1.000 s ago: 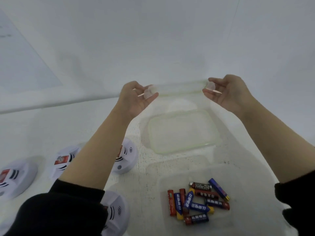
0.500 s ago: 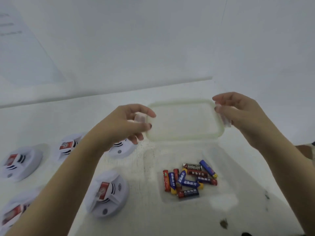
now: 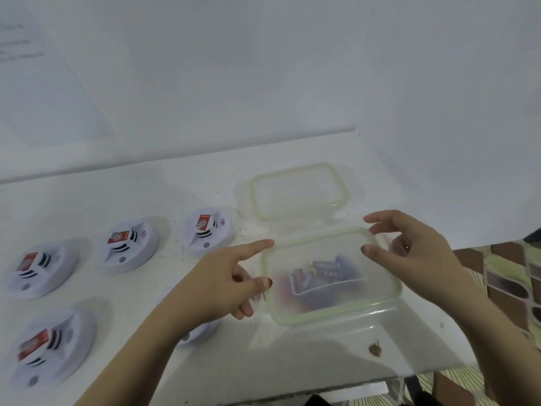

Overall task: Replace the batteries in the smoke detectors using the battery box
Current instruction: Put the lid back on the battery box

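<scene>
Head view: a clear box with a pale green rim sits on the white table, near its front edge. Batteries lie inside it, blurred through the plastic. The box's lid, also green-rimmed, lies flat on the table just behind it.

The left hand hovers just beside the box's left side. Its forefinger and thumb are straight and point toward the box, the other fingers are loosely bent, and it holds nothing. The right hand is spread wide over the box's far right corner, with the thumb above the inside of the box and the fingers beyond the rim. It grips nothing, and I cannot tell whether any fingertip touches the plastic.

Five white smoke detectors lie on the table left of the box, one partly hidden under the left forearm.
</scene>
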Tool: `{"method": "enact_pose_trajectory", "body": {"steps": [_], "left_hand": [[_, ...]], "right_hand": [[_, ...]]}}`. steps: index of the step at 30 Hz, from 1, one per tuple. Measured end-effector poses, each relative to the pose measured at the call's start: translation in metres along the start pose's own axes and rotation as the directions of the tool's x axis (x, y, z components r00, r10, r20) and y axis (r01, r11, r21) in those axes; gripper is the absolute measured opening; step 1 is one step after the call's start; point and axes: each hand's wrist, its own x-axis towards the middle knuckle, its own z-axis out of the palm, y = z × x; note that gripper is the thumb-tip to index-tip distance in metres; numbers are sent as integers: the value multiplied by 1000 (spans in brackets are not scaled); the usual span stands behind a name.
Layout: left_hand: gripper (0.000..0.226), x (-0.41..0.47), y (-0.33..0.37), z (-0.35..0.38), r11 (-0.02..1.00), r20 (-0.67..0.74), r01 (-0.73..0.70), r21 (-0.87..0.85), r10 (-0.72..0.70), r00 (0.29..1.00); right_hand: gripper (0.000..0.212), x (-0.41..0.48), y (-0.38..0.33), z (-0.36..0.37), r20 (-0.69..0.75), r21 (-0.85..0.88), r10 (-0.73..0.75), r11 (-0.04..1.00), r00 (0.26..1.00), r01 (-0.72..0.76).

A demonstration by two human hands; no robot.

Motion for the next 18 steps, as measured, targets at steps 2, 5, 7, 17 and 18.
{"method": "enact_pose_trajectory", "body": {"steps": [2,5,7,17,18], "left_hand": [[53,1,-3,4,1000,-11,-5,-15,5,1000],[53,5,-7,6,999,-50,-38,-40,36,998],[53,7,-11,7,996,-69,-57,-63,53,996],[95,8,-16,32,829,12,-380,411,412,911],[109,10,-14,37,807,57,-352,474,370,927]], "right_hand": [[29,0,2,4,-16,-25,-22,999,1000,21],[27,-1,4,9,-29,-33,-51,998,998,50],[25,-2,6,12,-36,-15,-69,998,997,69],[84,-18,5,13,423,-234,-351,848,835,475],[91,-18,6,14,471,-290,-344,809,812,511]]}}
